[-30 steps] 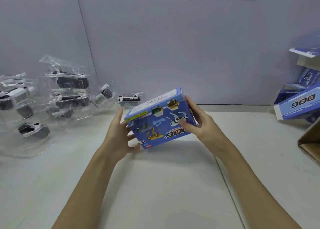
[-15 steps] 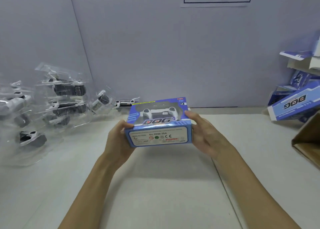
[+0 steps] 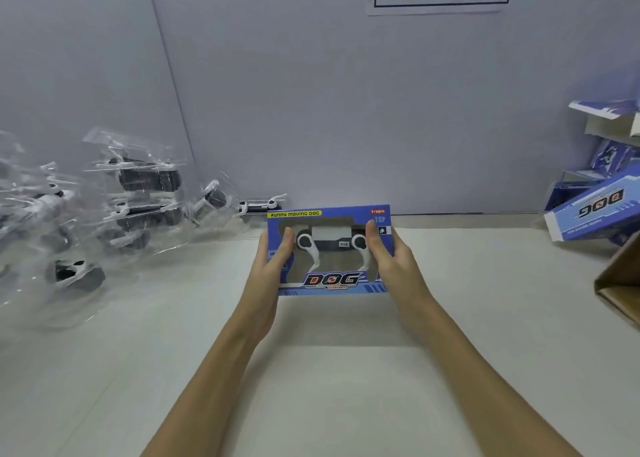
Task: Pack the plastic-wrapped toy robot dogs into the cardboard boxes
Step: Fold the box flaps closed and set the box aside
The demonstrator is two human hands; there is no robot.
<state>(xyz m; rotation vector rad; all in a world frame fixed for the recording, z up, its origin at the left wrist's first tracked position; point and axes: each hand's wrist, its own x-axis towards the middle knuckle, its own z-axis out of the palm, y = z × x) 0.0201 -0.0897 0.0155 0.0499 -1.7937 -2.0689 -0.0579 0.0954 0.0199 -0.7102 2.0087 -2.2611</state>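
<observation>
Between the hands, a glossy printed cardboard box; left of them, shiny, crinkled clear plastic bags; beneath, a smooth matt white bench.

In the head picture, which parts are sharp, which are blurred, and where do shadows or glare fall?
Head view: the blue box between the left hand and right hand is sharpest, its print readable; the wrapped toy dogs at left are smeared, with pale glare on the plastic; a soft shadow lies on the table under the box; the wall seam bows from wide-angle distortion.
</observation>
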